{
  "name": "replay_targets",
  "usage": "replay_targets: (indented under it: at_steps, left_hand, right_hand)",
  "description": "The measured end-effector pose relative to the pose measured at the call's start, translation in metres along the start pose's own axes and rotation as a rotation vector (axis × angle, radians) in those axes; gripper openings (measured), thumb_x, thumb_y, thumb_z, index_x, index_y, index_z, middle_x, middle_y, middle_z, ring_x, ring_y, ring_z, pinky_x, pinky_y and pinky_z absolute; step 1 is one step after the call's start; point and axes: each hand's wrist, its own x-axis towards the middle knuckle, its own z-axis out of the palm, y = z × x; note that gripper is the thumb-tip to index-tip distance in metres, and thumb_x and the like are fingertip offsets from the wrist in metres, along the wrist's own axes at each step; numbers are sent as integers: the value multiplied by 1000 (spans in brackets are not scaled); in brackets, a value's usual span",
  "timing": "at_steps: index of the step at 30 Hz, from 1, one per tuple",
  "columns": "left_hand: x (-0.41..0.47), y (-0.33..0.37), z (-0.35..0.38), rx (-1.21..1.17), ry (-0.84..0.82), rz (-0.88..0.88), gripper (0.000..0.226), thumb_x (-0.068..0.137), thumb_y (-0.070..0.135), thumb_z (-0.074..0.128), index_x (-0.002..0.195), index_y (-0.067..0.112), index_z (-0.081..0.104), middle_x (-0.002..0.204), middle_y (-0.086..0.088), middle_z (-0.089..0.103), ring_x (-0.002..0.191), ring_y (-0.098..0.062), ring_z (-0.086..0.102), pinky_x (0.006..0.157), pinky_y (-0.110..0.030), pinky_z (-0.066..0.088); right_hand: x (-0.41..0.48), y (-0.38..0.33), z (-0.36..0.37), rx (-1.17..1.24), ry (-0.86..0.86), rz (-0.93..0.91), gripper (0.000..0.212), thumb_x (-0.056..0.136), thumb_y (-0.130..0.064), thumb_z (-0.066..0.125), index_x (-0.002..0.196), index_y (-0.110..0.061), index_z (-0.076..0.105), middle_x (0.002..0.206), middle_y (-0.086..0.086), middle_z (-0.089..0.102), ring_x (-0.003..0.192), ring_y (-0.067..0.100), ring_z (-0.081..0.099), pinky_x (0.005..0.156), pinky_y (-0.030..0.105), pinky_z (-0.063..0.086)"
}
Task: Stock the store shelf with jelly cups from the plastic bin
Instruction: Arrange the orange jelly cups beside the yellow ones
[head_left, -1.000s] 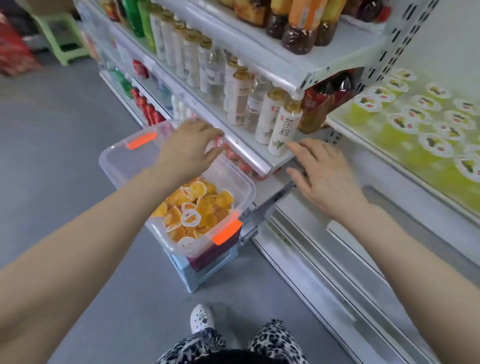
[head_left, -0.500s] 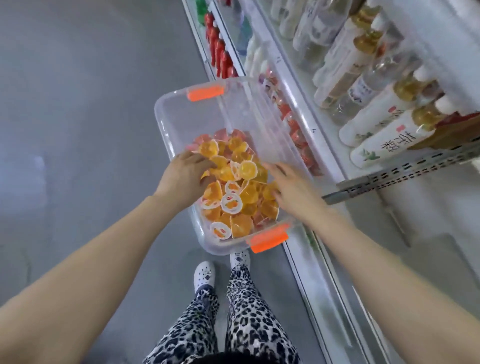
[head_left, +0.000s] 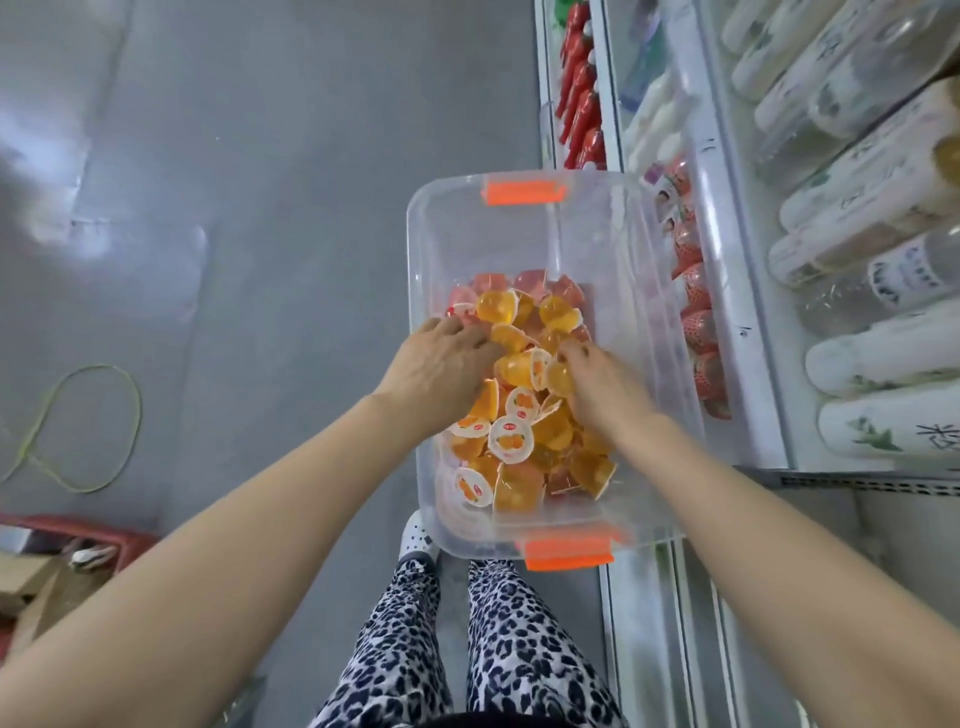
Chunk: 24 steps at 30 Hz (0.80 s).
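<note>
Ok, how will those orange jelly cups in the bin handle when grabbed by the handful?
Probably light and stiff: the orange jelly cups are small moulded tubs. Likely slippery, with glossy walls. Apt to tumble: they lie heaped every way in the plastic bin.

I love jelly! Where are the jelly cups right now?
In the head view, the jelly cups lie piled in the clear bin at the centre, just left of the shelf, with the left hand and right hand in the pile.
</note>
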Motion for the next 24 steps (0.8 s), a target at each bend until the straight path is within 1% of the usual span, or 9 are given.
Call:
replay_targets:
  at_steps: [2,5,8,10,12,15,19,21,24]
  left_hand:
    - [12,6,3,-24,-33,-27,41,99,27,53,139,30,47,133,3,56,117,-22,55,97,-34,47]
    - [38,13,17,-52,-108,-74,52,96,17,59,143,29,41,137,0,53,120,-24,53,94,-34,50]
    - [59,20,35,-82,-235,-84,60,94,9,60,145,29,37,143,-1,48,126,-27,49,96,-38,51]
    - [68,21,46,-77,-298,-57,65,91,4,60,144,33,37,141,-1,49,125,-27,50,90,-41,54]
    - [72,19,57,-43,-329,-26,64,89,3,61,142,33,41,140,0,50,126,-25,49,87,-41,56]
    - [73,18,66,-25,-358,-47,57,89,7,63,138,29,46,140,0,50,126,-25,49,92,-40,54]
    - [75,20,64,-46,-339,-74,59,89,9,64,138,28,38,125,-3,56,100,-24,61,74,-33,58]
    - [76,21,55,-76,-340,-117,61,89,7,65,139,26,36,122,-5,52,84,-22,58,66,-30,58]
    - [72,20,37,-101,-277,-138,70,87,9,69,144,26,31,131,-7,45,90,-24,60,64,-27,55]
  right_hand:
    - [-7,3,-4,42,14,17,47,90,-20,64,130,-17,38,119,9,59,97,26,62,71,28,46]
    - [-24,10,-10,84,34,8,51,89,-31,66,129,-18,38,118,9,57,93,26,62,68,25,39]
    - [-35,13,-13,94,14,5,58,90,-29,64,141,-24,36,129,11,52,101,30,61,77,32,46]
    - [-37,14,-12,96,-15,6,62,91,-25,62,146,-28,34,134,12,49,107,31,59,87,37,49]
    - [-36,16,-8,110,-18,14,58,91,-22,59,145,-28,39,128,13,51,106,32,57,88,37,47]
    - [-34,18,-4,127,27,36,50,92,-19,56,140,-26,47,121,13,52,103,31,57,87,36,47]
    - [-38,16,-1,158,61,80,49,91,-19,57,139,-26,47,118,12,51,101,29,56,87,37,48]
    - [-43,14,-1,175,84,97,52,89,-18,60,138,-26,46,116,11,51,99,28,55,86,37,50]
    - [-52,7,-5,203,125,140,52,85,-17,63,133,-28,45,107,8,48,90,26,55,77,35,50]
